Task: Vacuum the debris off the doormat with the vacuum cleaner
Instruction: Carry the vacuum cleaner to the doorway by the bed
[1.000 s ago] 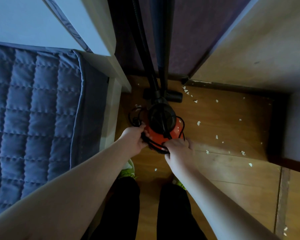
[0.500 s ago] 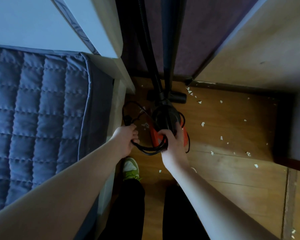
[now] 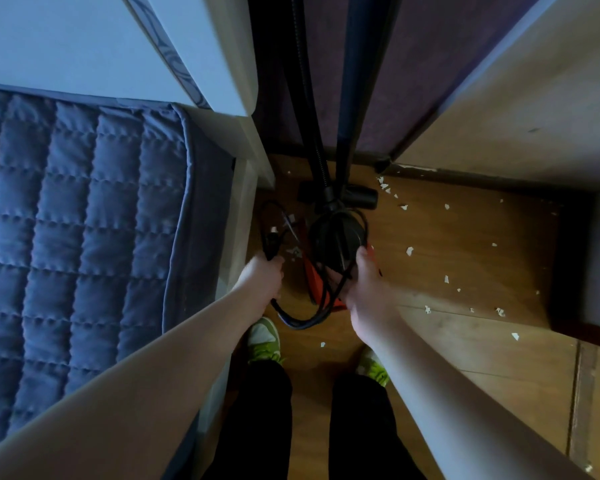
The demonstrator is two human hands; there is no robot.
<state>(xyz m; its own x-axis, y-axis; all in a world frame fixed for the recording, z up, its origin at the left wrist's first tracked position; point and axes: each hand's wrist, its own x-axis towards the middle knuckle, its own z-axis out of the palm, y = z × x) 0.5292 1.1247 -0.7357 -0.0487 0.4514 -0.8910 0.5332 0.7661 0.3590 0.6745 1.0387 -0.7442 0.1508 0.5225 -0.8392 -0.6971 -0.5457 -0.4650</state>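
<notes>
Vacuum cleaner (image 3: 336, 244) is what both of your hands are busy with, but take the surroundings first, biggest down. Filling the left side is a blue quilted mattress (image 3: 70, 220), its edge running alongside your left forearm. Above it a pale board (image 3: 201, 53) angles toward the corner, and on the right a beige panel (image 3: 520, 98) slopes down to the wooden floor (image 3: 465, 258). Between them a dark purple surface (image 3: 423, 64) stands behind the vacuum's black hose (image 3: 305, 98) and its dark tube (image 3: 357, 81), both rising out of the top of the view.

The vacuum cleaner itself sits on the floor in the narrow gap beside the bed frame, just ahead of your feet: a round black top over an orange body, with its black floor nozzle (image 3: 359, 197) lying on the boards just beyond it.

Your right hand (image 3: 364, 289) curls against the near right side of the vacuum body and grips loops of the black power cord (image 3: 302, 318) there. Your left hand (image 3: 264, 278) is closed around another stretch of the same cord; a loop sags between the two hands, and the plug end (image 3: 270, 242) sticks up above your left fist.

Your green and white shoes (image 3: 264, 341) stand just behind the machine. Small white scraps of debris (image 3: 409, 251) are scattered over the floor, mostly to the right of the vacuum. I cannot make out a doormat.
</notes>
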